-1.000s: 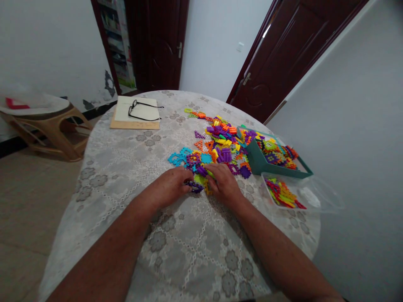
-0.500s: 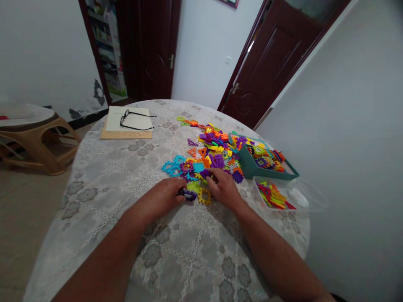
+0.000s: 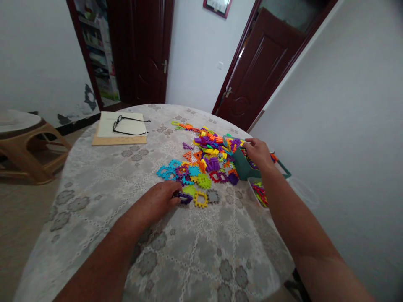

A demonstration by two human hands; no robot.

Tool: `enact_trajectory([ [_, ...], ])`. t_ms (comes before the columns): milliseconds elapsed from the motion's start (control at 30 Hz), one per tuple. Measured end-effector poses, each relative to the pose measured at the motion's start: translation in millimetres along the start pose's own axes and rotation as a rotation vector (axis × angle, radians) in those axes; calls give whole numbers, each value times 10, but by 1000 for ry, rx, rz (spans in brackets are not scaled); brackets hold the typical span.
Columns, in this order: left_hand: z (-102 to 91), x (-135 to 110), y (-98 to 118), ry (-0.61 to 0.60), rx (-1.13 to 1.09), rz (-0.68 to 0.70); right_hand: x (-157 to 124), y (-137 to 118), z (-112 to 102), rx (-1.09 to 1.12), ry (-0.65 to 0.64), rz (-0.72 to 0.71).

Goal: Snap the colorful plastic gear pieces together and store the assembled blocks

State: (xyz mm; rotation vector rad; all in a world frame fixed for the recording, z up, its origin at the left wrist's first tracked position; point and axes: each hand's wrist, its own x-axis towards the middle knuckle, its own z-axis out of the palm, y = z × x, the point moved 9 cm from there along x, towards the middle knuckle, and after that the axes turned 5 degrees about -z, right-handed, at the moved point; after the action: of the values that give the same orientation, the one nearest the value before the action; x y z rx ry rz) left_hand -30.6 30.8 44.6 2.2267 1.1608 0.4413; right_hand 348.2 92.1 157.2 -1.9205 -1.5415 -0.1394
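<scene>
Beside the front of the pieces, my left hand (image 3: 164,196) is closed on a dark purple square-frame building piece (image 3: 185,198), low over the tablecloth. Close to it lie a lime-green piece (image 3: 189,190), a yellow square frame (image 3: 200,199) and a grey square piece (image 3: 213,196). My right hand (image 3: 258,152) reaches over the green box (image 3: 243,165), fingers bent down and drawn together above the pieces in it. Whatever its fingertips hold is hidden.
A colourful heap of plastic pieces (image 3: 211,144) spreads over the table's middle, with blue frames (image 3: 164,171) at its left. A clear tub (image 3: 256,197) stands partly under my right forearm. Glasses (image 3: 130,133) rest on papers (image 3: 105,131) at the back left.
My right hand has moved from the front pieces, where it had a purple piece, right and away to the green box. The grey piece now shows. My left hand keeps its dark purple piece.
</scene>
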Motion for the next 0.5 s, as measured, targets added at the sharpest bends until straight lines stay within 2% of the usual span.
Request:
enact_trajectory([
  [67, 9, 3, -2, -16, 22, -6, -343, -204, 143, 32, -141, -117],
  [167, 39, 16, -6, -57, 40, -6, -1177, -588, 535, 149, -497, -290],
  [200, 49, 20, -10, -72, 47, -9, -1442, -681, 620, 168, -554, -316],
  [267, 63, 23, -10, -99, 52, -15, -1855, -830, 731, 160, -579, -388],
  [333, 74, 19, 10, -119, 37, -14, -2076, -883, 799, 111, -541, -429],
  [400, 98, 14, 52, -138, 14, -4, -2141, -860, 858, 72, -511, -439],
  [500, 161, 17, 136, -152, -3, 36, -2094, -805, 937, 63, -509, -477],
])
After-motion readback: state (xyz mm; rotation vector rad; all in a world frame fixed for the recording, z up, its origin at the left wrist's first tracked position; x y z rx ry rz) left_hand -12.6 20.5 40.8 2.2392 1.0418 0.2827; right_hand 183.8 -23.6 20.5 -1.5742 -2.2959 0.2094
